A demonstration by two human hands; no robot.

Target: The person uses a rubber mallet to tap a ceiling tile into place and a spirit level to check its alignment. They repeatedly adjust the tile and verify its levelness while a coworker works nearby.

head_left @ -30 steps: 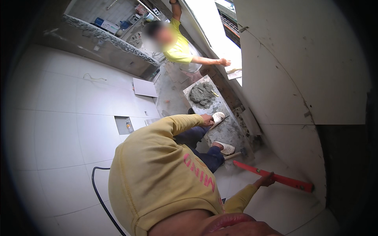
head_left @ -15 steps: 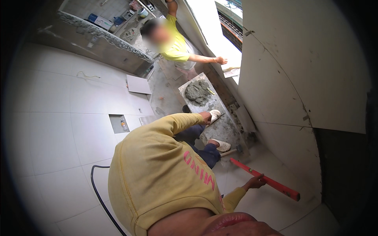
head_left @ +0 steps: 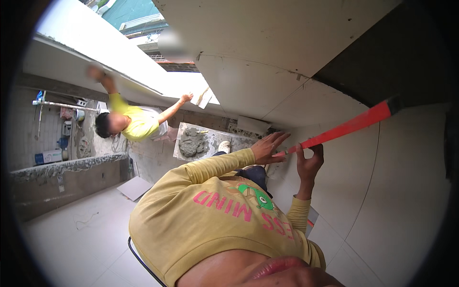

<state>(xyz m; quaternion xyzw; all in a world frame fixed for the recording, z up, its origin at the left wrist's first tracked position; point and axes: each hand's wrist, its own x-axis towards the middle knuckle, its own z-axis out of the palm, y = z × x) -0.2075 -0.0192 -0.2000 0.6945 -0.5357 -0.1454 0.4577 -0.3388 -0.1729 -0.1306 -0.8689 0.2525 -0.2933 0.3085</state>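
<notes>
A long red spirit level (head_left: 351, 123) slants up from in front of my chest toward the pale tiled wall on the right. My right hand (head_left: 311, 165) grips it near its lower end, thumb and fingers bent round the edge. Close to that same end is my left hand (head_left: 266, 149), its fingers stretched out and apart. Whether the left fingertips touch the level, I cannot tell. One white shoe (head_left: 224, 147) shows on the platform below me; my other foot is hidden behind my arm and body.
A mortar-stained platform (head_left: 178, 152) bears a heap of wet grey mortar (head_left: 192, 142). Beyond it, a co-worker in a yellow shirt (head_left: 142, 123) stands by the bright window opening, arms spread. A loose tile (head_left: 135, 188) lies at left. A dark untiled wall patch (head_left: 382, 57) is at upper right.
The level has risen from low at my right side to chest height, its far end now up by the wall. My left hand has come up from near my shoe to the level. My view has turned.
</notes>
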